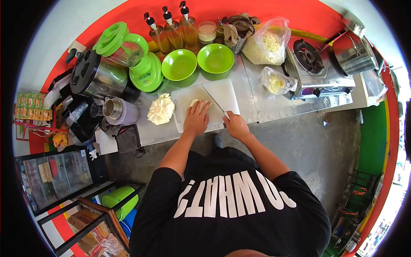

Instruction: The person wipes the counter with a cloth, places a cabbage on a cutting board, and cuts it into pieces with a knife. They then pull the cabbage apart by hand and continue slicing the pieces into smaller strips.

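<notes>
A white cutting board (pixel 182 96) lies on the metal counter in front of me. On it, my left hand (pixel 196 120) presses down over a piece of cabbage (pixel 195 102), its fingers bent and close together, hiding most of the piece. My right hand (pixel 236 125) grips the handle of a knife (pixel 212 99) at the board's front right. The blade slants away to the upper left across the board, just right of the cabbage piece. Left of the board rests a larger pale, ruffled cabbage chunk (pixel 161 109).
Two green bowls (pixel 179 64) (pixel 215 58) stand behind the board, with pump bottles (pixel 173 34) behind them. A green blender (pixel 145 73) is at left. Bags of shredded food (pixel 267 45) and pale pieces (pixel 278 81) lie at right, beside a gas stove (pixel 319 92) and a pot (pixel 353 51).
</notes>
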{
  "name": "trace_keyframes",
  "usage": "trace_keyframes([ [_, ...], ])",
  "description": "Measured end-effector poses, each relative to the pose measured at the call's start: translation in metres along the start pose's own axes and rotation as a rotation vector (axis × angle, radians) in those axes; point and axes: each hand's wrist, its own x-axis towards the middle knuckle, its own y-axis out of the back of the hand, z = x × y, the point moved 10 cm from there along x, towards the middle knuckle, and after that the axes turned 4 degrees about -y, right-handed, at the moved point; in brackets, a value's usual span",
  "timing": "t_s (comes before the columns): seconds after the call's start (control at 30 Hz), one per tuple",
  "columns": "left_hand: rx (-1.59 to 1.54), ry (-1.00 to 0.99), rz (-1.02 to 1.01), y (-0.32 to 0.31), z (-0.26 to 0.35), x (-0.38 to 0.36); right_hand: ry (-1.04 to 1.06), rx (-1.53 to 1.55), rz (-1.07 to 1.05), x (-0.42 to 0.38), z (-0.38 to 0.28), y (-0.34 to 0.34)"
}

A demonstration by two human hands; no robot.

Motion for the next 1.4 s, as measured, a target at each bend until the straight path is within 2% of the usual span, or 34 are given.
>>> trace_keyframes([
  [0.03,-0.023,0.004,0.006,-0.001,-0.001,-0.001,0.003,-0.005,-0.001,-0.001,-0.007,0.002],
  [0.1,0.003,-0.021,0.016,-0.001,0.000,-0.002,-0.126,-0.081,-0.088,-0.002,-0.005,-0.004],
  [0.23,-0.005,-0.054,0.035,0.005,0.003,-0.002,-0.086,-0.041,-0.117,0.010,-0.008,-0.006],
  [0.3,-0.017,-0.052,0.025,0.005,0.000,-0.001,-0.317,0.059,-0.348,0.004,-0.010,-0.007],
  [0.33,-0.029,-0.043,0.016,0.004,0.000,-0.002,-0.322,0.054,-0.347,0.003,-0.011,-0.009],
  [0.4,-0.054,-0.032,0.016,0.003,0.000,-0.003,-0.081,-0.342,-0.174,0.006,-0.034,0.001],
  [0.5,-0.076,-0.034,0.019,0.004,-0.002,-0.003,-0.166,-0.427,-0.133,0.000,-0.040,-0.004],
  [0.67,-0.110,-0.050,-0.001,0.006,-0.004,-0.004,-0.242,-0.421,-0.090,-0.011,-0.038,-0.028],
  [0.83,-0.051,-0.154,-0.001,0.008,-0.004,-0.003,-0.307,-0.381,-0.005,-0.014,-0.037,-0.030],
  [1.1,-0.050,-0.189,0.006,0.009,-0.006,-0.007,-0.308,-0.505,0.026,-0.025,-0.062,-0.007],
  [1.4,-0.042,-0.167,0.034,0.010,-0.007,-0.008,-0.296,-0.495,0.027,-0.027,-0.045,-0.031],
])
